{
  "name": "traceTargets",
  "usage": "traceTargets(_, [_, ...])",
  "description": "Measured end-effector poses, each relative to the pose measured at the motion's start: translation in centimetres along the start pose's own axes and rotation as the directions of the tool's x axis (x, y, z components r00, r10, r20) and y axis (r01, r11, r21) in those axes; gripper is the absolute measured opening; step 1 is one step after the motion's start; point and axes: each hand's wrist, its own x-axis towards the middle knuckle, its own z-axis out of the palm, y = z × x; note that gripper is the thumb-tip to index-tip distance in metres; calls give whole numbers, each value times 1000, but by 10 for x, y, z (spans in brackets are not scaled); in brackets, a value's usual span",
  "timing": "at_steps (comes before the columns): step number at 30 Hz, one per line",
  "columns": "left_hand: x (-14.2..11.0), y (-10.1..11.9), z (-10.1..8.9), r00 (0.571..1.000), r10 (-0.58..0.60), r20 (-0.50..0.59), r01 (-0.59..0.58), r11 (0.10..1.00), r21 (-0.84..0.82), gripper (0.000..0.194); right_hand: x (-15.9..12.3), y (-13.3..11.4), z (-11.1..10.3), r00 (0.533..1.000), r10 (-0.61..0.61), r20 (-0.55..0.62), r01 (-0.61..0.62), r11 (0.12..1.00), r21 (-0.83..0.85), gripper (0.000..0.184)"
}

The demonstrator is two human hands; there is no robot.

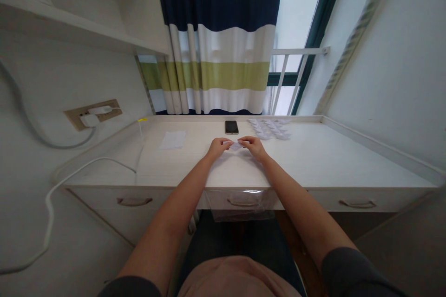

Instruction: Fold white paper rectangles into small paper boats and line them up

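Note:
Between my two hands is a small piece of folded white paper [236,146], held just above the white desk. My left hand [219,146] pinches its left side, fingers closed on it. On the right side, the fingertips of my right hand [253,145] are closed on the same paper. Its exact folds are too small to make out. Just beyond my hands lies a dark phone [232,127]. Several small folded white paper pieces [270,128] lie in rows behind my right hand. To the left rests a stack of flat white paper sheets [173,140].
The white desk [334,158] has raised edges against the walls. A white cable [94,161] runs over its left side, near a wall socket with plugs [92,116]. Clear plastic [242,204] hangs over the middle drawer. A striped curtain [223,46] hangs behind the desk.

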Motion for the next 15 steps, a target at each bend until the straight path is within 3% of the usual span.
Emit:
traceTargets(10, [-2, 0, 2, 997, -46, 62, 52, 994, -101, 29, -1, -7, -1, 999, -51, -11, 48, 988, -149, 18])
traceTargets(15, [-2, 2, 3, 994, -77, 73, 88, 983, -159, 33, -2, -6, 1, 997, -72, -11, 69, 988, -141, 17])
